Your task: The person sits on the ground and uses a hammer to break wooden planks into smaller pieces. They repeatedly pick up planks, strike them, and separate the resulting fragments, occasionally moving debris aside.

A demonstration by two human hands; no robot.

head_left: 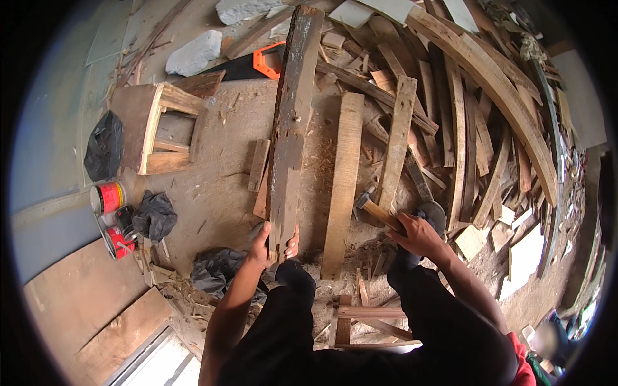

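- My left grip (260, 250) is clamped round the near end of one long, weathered wooden beam (291, 128), thumb (266, 229) along its left side, fingers (293, 240) on its right; the beam hides my palm.
- My right grip (421, 237), right of the beam, is closed on one hammer (380, 213) by its handle.
- Left of the beam: two red cans (110, 197), one stool-like wooden frame (145, 128).
- The beam cuts off part of one orange-handled saw (241, 68); the scrap wood heap (457, 116) to its right is too tangled to count.

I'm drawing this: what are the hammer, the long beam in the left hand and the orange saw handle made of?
Hammer: dull grey head, probably metal; tan handle, seemingly wood. Beam: looks like rough wood, with splintery edges and dark patches. Saw handle: maybe plastic, evenly bright orange.
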